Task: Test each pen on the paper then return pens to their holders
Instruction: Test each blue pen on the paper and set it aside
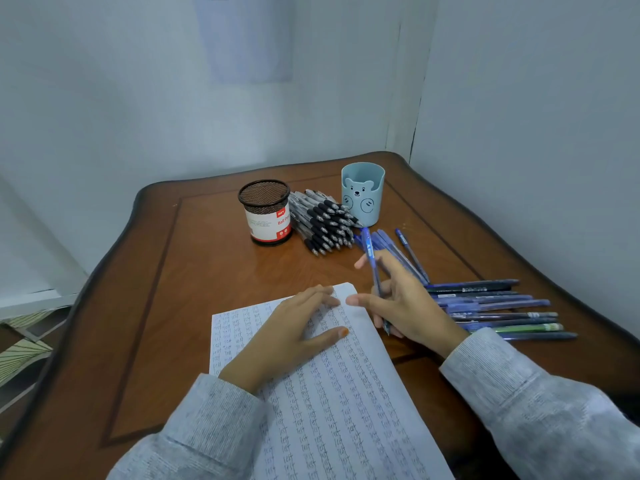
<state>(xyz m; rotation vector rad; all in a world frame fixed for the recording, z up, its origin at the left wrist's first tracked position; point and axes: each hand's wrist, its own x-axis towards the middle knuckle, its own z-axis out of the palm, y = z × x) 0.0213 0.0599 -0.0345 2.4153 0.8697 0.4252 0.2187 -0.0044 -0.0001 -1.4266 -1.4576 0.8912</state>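
Observation:
A sheet of paper (pixel 346 403) covered in rows of small handwriting lies on the wooden table. My left hand (pixel 287 337) rests flat on its upper part, fingers straight. My right hand (pixel 405 303) grips a blue pen (pixel 371 261) just off the paper's right edge, its tip down by the table and its top pointing away from me. A black mesh holder (pixel 266 211) and a light blue bear-faced holder (pixel 362 194) stand at the back, both looking empty.
A pile of black-grip pens (pixel 322 220) lies between the two holders. Several blue pens (pixel 405 251) lie fanned behind my right hand, and more dark pens (pixel 502 308) lie side by side at the right. Walls close in behind and to the right.

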